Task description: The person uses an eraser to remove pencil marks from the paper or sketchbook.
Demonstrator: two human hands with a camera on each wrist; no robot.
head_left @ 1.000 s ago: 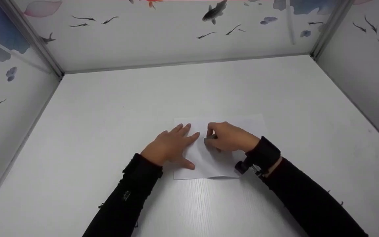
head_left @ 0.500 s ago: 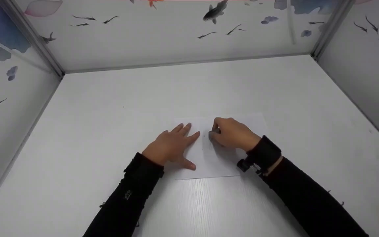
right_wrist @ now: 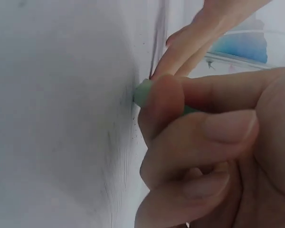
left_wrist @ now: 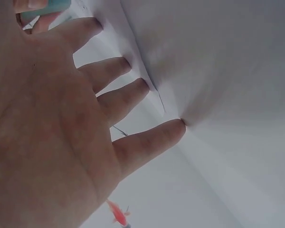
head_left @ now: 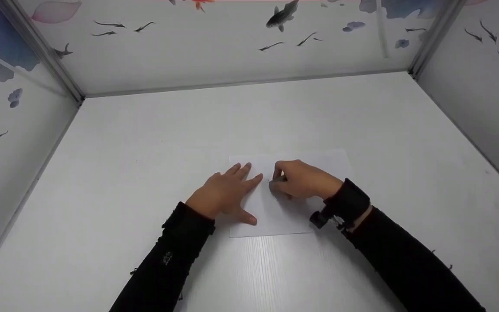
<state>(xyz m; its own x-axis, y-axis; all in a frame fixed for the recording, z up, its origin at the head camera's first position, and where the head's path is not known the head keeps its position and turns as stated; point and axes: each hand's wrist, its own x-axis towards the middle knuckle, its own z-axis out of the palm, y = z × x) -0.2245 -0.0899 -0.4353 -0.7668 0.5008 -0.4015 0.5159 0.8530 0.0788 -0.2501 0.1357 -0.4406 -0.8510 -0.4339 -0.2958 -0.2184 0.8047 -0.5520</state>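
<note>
Right hand (head_left: 303, 180) hides most of green eraser (right_wrist: 142, 92) on paper (head_left: 284, 216).

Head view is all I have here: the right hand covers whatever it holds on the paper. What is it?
Observer: A small green eraser, pinched in the fingers of the right hand; the right wrist view shows its rounded end against the paper.
Operator: Are there any marks on the sheet near it?
Observer: Yes, faint grey pencil smudges and specks run beside the eraser's tip in that same view.
Operator: And the left hand, is it gripping the sheet?
Observer: No. The left wrist view shows the left hand with fingers straight and spread, fingertips pressing down, one of them just past the paper's edge on the table.
</note>
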